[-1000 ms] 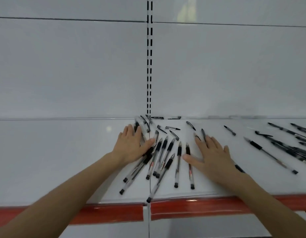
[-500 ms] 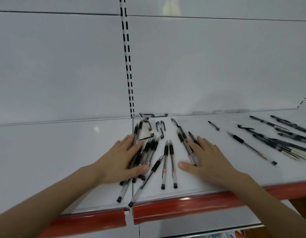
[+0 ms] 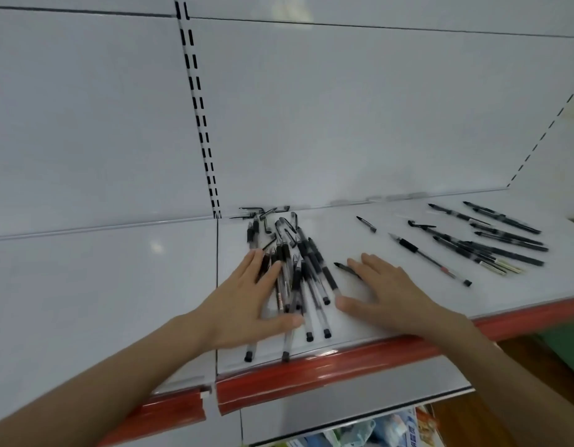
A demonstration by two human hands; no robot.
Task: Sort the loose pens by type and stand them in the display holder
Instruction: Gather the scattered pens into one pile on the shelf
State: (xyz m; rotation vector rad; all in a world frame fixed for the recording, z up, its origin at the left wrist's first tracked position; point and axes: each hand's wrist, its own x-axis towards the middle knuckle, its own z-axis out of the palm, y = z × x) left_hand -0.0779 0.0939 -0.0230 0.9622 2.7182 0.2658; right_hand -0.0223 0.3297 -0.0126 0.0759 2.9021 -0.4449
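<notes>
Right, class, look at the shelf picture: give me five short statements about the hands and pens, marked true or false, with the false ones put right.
1. The left hand lies flat on the bunch of clear pens. True.
2. The right hand is curled round a pen. False: its fingers are straight, resting on the shelf.
3. A group of dark pens lies further right, apart from both hands. True.
4. The shelf's front edge is blue. False: it is red.
5. Some pens stand upright in a holder. False: every pen in view lies flat.
</notes>
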